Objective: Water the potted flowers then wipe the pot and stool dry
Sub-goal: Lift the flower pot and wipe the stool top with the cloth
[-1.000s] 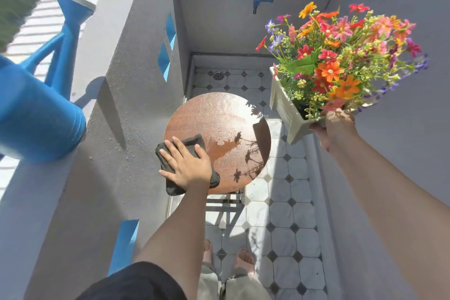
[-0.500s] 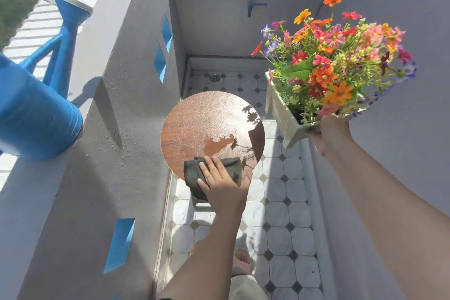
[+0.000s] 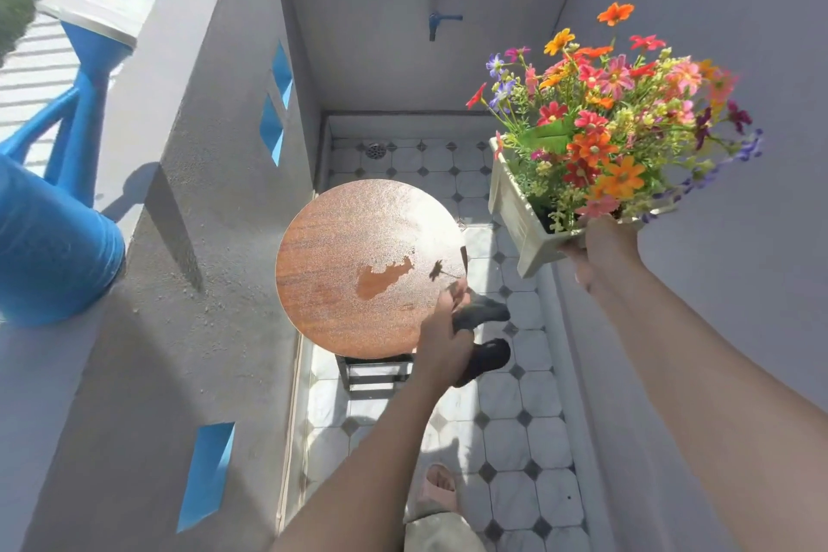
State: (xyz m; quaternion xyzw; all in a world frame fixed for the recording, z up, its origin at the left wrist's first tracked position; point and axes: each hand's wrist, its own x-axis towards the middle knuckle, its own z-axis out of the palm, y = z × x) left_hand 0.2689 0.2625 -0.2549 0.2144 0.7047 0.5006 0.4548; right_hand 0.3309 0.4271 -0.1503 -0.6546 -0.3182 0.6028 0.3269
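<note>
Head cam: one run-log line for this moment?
left hand: gripping dark cloth at stool edge | right hand: holding flower pot aloft | stool top: wet patch remaining | watering can: on ledge

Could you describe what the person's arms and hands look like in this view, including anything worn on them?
Both forearms are bare right down to the hands, with no sleeves reaching into view. The left hand and the right hand wear no gloves, and no watch, bracelet or ring shows on either wrist or on the fingers that can be seen.

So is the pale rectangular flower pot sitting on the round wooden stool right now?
No, the right hand holds the flower pot up in the air beside the stool.
</note>
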